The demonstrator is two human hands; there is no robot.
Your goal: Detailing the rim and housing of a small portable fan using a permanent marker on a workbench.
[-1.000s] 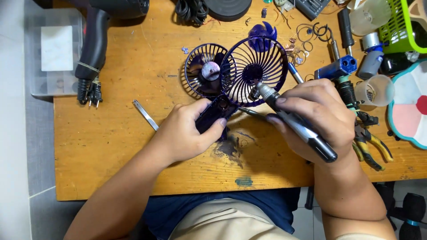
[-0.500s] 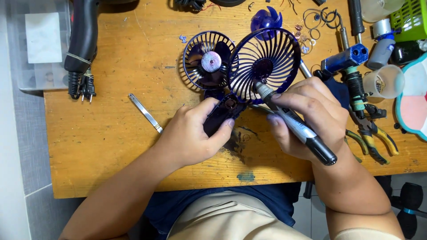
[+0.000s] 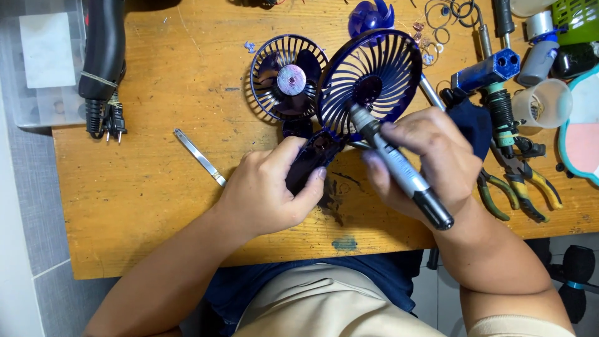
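Observation:
My left hand [image 3: 271, 187] grips the dark blue base [image 3: 311, 161] of a small handheld fan, just above the wooden workbench [image 3: 143, 187]. The fan's round blue grille [image 3: 374, 78] stands tilted up from that base. My right hand [image 3: 427, 165] holds a grey and black electric screwdriver [image 3: 399, 167], and its tip touches the hub at the grille's middle. A second blue grille with a silver motor hub [image 3: 288, 78] lies flat behind. Loose blue fan blades [image 3: 369, 15] lie at the far edge.
A metal strip [image 3: 199, 157] lies left of my left hand. Pliers with yellow-green handles [image 3: 524, 187], a blue tool [image 3: 486, 70] and wire rings [image 3: 443, 15] crowd the right side. A black appliance with a plug [image 3: 103, 56] and a clear plastic box [image 3: 37, 62] sit at left.
Both hands stay on the fan and the screwdriver. The view has drifted slightly, so the bench sits a little lower and further right in frame.

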